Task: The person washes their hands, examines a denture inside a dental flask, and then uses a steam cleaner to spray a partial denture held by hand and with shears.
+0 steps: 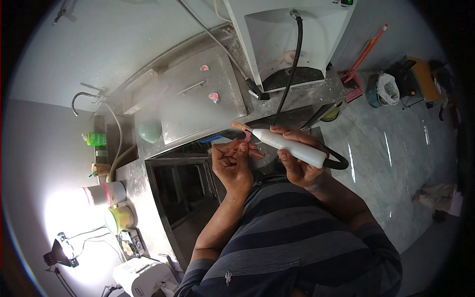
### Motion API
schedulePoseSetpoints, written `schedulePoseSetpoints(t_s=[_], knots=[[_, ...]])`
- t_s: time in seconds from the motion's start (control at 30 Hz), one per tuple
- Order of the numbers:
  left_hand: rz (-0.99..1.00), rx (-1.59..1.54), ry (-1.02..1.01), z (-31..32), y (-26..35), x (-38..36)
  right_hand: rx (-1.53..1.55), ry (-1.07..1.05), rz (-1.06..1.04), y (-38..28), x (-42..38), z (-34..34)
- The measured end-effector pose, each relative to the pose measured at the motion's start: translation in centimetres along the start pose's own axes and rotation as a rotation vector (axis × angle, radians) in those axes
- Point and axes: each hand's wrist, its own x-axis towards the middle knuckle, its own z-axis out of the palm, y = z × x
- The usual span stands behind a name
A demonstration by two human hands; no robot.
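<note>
My right hand (302, 158) is wrapped round a white pen-shaped handpiece (288, 147) with a black cord at its back end. The narrow tip of the handpiece points left, close to a small pink piece (247, 136). My left hand (236, 161) pinches that pink piece between thumb and fingers, just below the tip. Whether tip and piece touch is too small to tell. Beyond my hands, two small pink-and-white pieces (213, 97) (204, 68) lie apart on the dusty metal worktop (173, 111).
A white machine (282, 39) with a black hose stands at the back. Left are a faucet (81, 100), a green bottle (96, 139), round tubs (118, 219) and a bright lamp (62, 251). A lined bin (387, 90) stands on the floor at right.
</note>
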Motion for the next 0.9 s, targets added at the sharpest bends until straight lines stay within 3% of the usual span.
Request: schedulePoseSetpoints(t_s=[0.3, 0.37, 0.57, 0.9], knots=[[-0.059, -0.046, -0.015, 0.1, 0.1, 0.1, -0.003, -0.009, 0.022, -0.3, -0.2, -0.3], [-0.148, -0.248, 0.043, 0.4, 0.3, 0.2, -0.015, 0.001, 0.015, -0.2, -0.4, -0.3], [-0.293, -0.463, -0.008, -0.1, 0.6, 0.6, -0.008, 0.024, -0.024, 0.0, -0.4, -0.4], [-0.334, -0.464, -0.003, 0.6, 1.4, 0.4, -0.001, 0.020, -0.039, 0.1, -0.3, -0.5]])
